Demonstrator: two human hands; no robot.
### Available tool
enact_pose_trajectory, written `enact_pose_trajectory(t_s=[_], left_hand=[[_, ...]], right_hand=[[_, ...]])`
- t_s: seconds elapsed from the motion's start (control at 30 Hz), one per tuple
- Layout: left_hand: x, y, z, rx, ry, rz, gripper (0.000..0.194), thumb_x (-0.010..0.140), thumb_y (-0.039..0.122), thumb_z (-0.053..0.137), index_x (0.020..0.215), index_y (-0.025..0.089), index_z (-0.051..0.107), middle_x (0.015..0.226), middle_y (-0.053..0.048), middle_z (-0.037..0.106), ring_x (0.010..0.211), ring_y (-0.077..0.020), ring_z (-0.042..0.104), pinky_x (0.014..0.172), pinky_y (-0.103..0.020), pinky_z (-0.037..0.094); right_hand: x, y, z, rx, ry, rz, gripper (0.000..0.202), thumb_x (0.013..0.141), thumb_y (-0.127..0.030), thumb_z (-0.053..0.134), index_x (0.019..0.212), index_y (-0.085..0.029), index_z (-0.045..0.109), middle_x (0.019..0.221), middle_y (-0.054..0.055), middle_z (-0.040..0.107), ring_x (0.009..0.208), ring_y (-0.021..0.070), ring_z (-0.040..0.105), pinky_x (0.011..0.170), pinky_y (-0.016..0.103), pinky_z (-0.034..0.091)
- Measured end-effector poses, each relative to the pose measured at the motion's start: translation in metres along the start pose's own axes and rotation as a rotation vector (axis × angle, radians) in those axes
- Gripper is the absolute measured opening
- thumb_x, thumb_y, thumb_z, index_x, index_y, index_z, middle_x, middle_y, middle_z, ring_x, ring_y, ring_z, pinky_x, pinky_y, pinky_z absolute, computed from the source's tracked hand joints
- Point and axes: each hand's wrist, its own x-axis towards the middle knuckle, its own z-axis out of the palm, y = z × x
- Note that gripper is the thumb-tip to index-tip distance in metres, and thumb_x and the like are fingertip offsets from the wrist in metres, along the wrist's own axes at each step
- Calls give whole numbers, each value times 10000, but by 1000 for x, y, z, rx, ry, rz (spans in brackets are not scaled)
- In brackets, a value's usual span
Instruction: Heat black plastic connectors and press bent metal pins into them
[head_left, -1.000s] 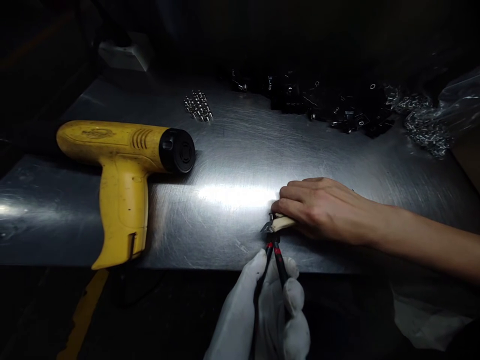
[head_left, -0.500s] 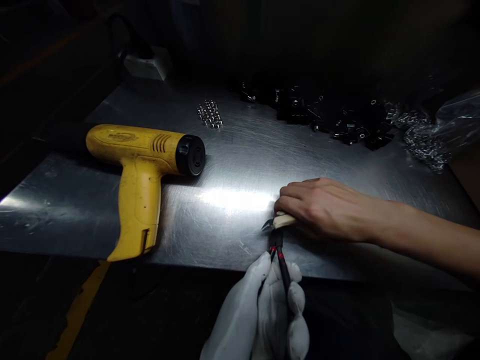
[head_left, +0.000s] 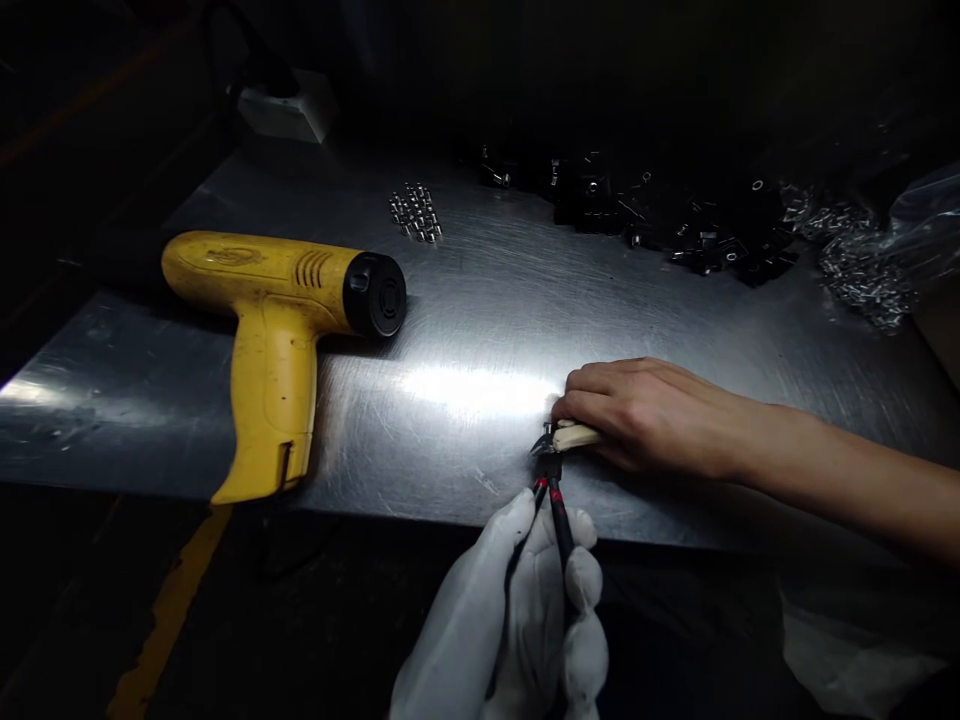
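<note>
My left hand [head_left: 487, 610], in a white glove, grips the handles of small pliers [head_left: 557, 505] with black and red grips. The dark plier jaws point away from me, just over the metal tabletop. At the jaws sits a tiny shiny metal piece [head_left: 547, 430]. Bare, my right hand [head_left: 637, 415] comes in from the right with its fingers bent together beside the jaws. A cream-coloured cover [head_left: 576, 437], apparently on its thumb, touches or nearly touches the pliers. Whatever those fingertips pinch is hidden.
A yellow heat gun [head_left: 274, 370] lies on the metal table [head_left: 480, 300] at left. Behind it are a cluster of small metal sleeves [head_left: 416, 212] and a white power block [head_left: 289, 108]. Black parts [head_left: 600, 205] and a pile of shiny metal pieces [head_left: 862, 265] lie back right, beside clear plastic.
The view has shifted slightly, so the table's things sit a little higher. A small metal piece now shows at the plier jaws. Both hands keep nearly the same pose.
</note>
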Motion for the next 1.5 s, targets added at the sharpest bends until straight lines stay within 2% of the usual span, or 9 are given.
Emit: enact_pose_trajectory(t_s=[0.1, 0.23, 0.4, 0.6, 0.9, 1.07, 1.17, 1.3, 1.5], left_hand=[[0, 1, 3, -18, 37, 4, 324, 993, 452, 520, 1075, 175, 667, 770, -12, 704, 444, -112, 617, 397, -198, 481], [0, 10, 7, -87, 0, -99, 324, 1012, 421, 491, 1026, 151, 670, 744, -29, 707, 596, -157, 697, 515, -230, 556], [3, 14, 6, -131, -21, -68, 257, 1034, 327, 471, 1016, 154, 660, 801, -15, 714, 736, -125, 714, 653, -212, 570], [10, 14, 2, -54, -52, -76, 272, 1012, 404, 498, 967, 175, 637, 805, -18, 685, 712, -140, 682, 630, -234, 541], [10, 18, -1, 42, -73, -108, 244, 997, 391, 496, 994, 164, 586, 775, -12, 661, 628, -129, 656, 592, -236, 530], [8, 16, -1, 193, -5, -146, 301, 939, 445, 531, 1007, 159, 596, 750, -39, 669, 513, -172, 661, 468, -268, 530], [7, 13, -1, 310, 52, -38, 308, 928, 440, 537, 1039, 162, 611, 779, -45, 671, 498, -159, 656, 435, -236, 508], [6, 15, 2, 379, 85, -38, 357, 931, 489, 522, 1059, 169, 614, 793, -44, 659, 492, -150, 636, 412, -223, 485], [3, 23, 18, 445, 120, -40, 369, 922, 508, 539, 1017, 158, 606, 733, -23, 636, 429, -120, 556, 356, -207, 450]], right_hand=[[0, -2, -2, -112, -11, -42, 266, 1051, -161, 412, 1157, -123, 652, 958, 74, 638, 808, 222, 581, 691, 368, 458], [-1, -6, -4, -201, -33, -89, 320, 1067, -131, 351, 1243, -94, 615, 1032, 113, 657, 875, 244, 601, 726, 389, 476], [3, -12, -10, -312, -84, -150, 309, 1063, -131, 329, 1068, -112, 637, 944, 83, 631, 776, 227, 559, 676, 398, 461], [9, -16, -19, -419, -170, -201, 261, 1038, -117, 357, 892, -168, 568, 810, 20, 527, 679, 192, 473, 621, 382, 421], [14, -26, -23, -584, -126, -292, 316, 1006, -120, 365, 774, -172, 573, 701, 14, 467, 554, 162, 388, 504, 349, 301], [30, -19, -45, -384, -112, -277, 311, 1016, -138, 404, 798, -164, 624, 725, 30, 553, 572, 160, 447, 536, 333, 325], [33, -4, -52, -187, -112, -161, 198, 979, -168, 523, 815, -162, 633, 746, 32, 611, 602, 160, 499, 569, 320, 344], [19, 13, -44, 129, -111, 22, 116, 929, -155, 588, 964, -171, 697, 877, 36, 689, 698, 166, 594, 624, 293, 406], [-8, 21, -28, 433, -95, -13, 325, 864, -37, 595, 1141, -176, 696, 1071, 11, 713, 932, 159, 645, 822, 288, 468]])
